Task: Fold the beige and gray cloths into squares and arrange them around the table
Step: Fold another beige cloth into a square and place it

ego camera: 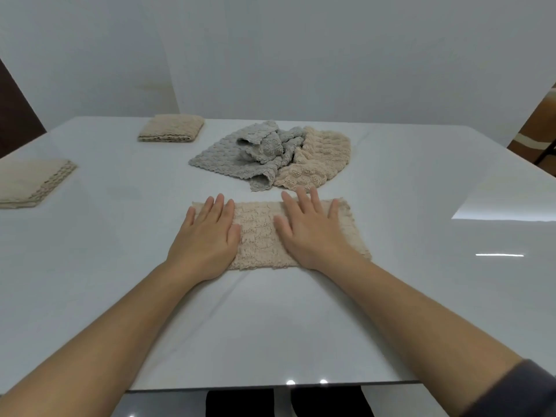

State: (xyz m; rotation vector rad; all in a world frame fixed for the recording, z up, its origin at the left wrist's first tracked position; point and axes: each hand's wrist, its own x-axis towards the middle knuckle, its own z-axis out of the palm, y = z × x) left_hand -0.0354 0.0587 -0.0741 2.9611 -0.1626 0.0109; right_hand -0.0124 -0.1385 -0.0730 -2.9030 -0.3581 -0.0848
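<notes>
A beige cloth (258, 236), folded into a long strip, lies flat in front of me on the white table (301, 326). My left hand (207, 236) presses flat on its left end with straight fingers. My right hand (310, 230) presses flat on its right half. Beyond it sits a crumpled heap of gray cloth (249, 152) and beige cloth (319, 158). A folded beige square (171, 128) lies at the far left. Another folded beige square (33, 182) lies at the left edge.
A white wall rises behind the table. Dark brown furniture (15, 115) shows at the far left, and a wooden floor with a chair leg (538, 127) at the far right. The table's near edge runs just above my dark trousers (240, 401).
</notes>
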